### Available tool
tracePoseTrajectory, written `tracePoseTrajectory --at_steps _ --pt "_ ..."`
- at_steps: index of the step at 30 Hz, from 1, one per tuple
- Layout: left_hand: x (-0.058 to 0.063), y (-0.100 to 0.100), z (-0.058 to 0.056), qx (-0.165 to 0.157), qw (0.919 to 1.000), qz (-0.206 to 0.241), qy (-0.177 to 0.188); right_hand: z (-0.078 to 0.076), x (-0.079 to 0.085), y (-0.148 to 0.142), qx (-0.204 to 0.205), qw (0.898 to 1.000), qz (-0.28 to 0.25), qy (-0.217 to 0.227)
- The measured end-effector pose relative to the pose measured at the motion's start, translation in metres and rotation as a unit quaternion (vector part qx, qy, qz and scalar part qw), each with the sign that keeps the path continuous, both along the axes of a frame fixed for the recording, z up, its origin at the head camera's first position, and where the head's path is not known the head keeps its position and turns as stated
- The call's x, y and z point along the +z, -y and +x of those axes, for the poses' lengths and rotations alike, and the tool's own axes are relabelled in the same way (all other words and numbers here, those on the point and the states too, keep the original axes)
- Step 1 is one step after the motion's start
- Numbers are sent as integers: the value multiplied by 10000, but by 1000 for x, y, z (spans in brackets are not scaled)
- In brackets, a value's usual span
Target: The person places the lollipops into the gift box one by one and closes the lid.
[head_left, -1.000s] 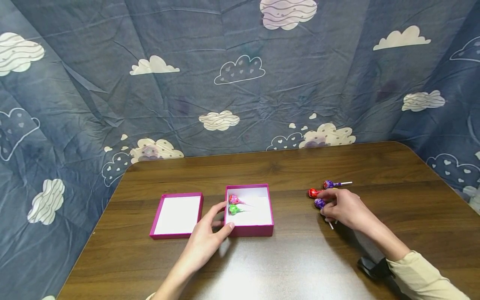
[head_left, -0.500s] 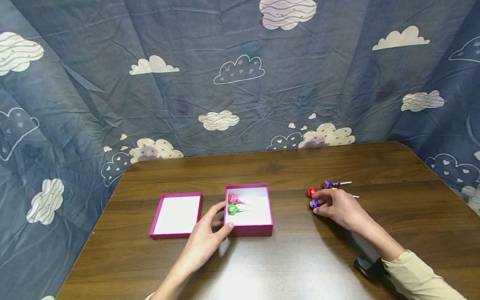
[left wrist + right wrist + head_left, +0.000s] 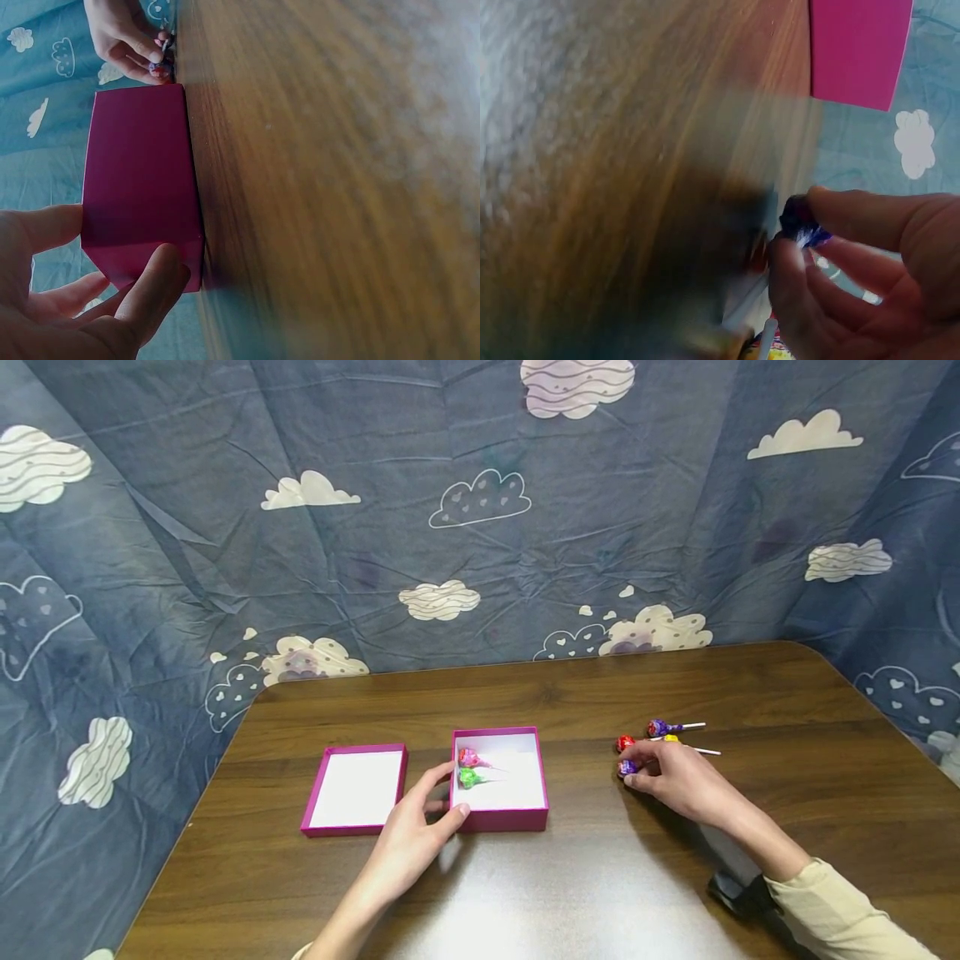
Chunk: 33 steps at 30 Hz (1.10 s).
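Observation:
A purple-wrapped lollipop [image 3: 627, 768] is pinched between the thumb and fingers of my right hand [image 3: 678, 779]; the right wrist view shows the wrapped head [image 3: 801, 219] at the fingertips. Beside that hand lie a red lollipop [image 3: 625, 743], a partly covered yellow one [image 3: 671, 738] and another purple one [image 3: 657, 727]. My left hand [image 3: 411, 842] holds the near left corner of a magenta box [image 3: 502, 820], thumb at the front and fingers along the left side. Inside the box, a pink lollipop [image 3: 468, 757] and a green lollipop [image 3: 469, 777] lie side by side.
Left of the box lies its magenta lid [image 3: 356, 789], white inside facing up. Everything stands on a brown wooden table [image 3: 585, 877]. Behind it hangs a dark blue cloth [image 3: 360, 552] with a cloud pattern. A dark strap [image 3: 738, 893] is at the right wrist.
My right hand has shifted slightly left with the pinched purple lollipop, away from the loose ones, uncovering more of the yellow one. My left hand and the box have stayed put.

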<state>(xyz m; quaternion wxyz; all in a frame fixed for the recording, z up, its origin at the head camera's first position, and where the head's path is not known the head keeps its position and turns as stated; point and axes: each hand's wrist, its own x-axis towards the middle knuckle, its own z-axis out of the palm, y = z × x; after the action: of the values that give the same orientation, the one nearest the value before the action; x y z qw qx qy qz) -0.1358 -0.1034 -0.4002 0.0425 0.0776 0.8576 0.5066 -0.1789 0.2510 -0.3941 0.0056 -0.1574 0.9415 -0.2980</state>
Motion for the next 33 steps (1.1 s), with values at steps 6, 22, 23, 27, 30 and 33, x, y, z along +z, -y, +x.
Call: tracePoseTrajectory --at_steps 6,22,23,27,30,33 --pt "0 -1 -1 2 10000 23 -10 1 2 5 166 9998 -126 -27" --pt "-1 0 -1 -17 10000 82 -2 4 12 29 422 9902 -1229 -512" --pt "-1 0 -1 -15 10000 71 -6 5 13 31 411 9896 -1265 -549" --pt "-1 0 -1 -12 10000 43 -8 6 17 38 360 9880 -1295 -766" --pt "-1 0 -1 -16 10000 46 7 7 19 43 356 9860 -1392 -848" --pt "-1 0 0 -29 10000 61 22 6 22 48 441 9820 -1597 -903"
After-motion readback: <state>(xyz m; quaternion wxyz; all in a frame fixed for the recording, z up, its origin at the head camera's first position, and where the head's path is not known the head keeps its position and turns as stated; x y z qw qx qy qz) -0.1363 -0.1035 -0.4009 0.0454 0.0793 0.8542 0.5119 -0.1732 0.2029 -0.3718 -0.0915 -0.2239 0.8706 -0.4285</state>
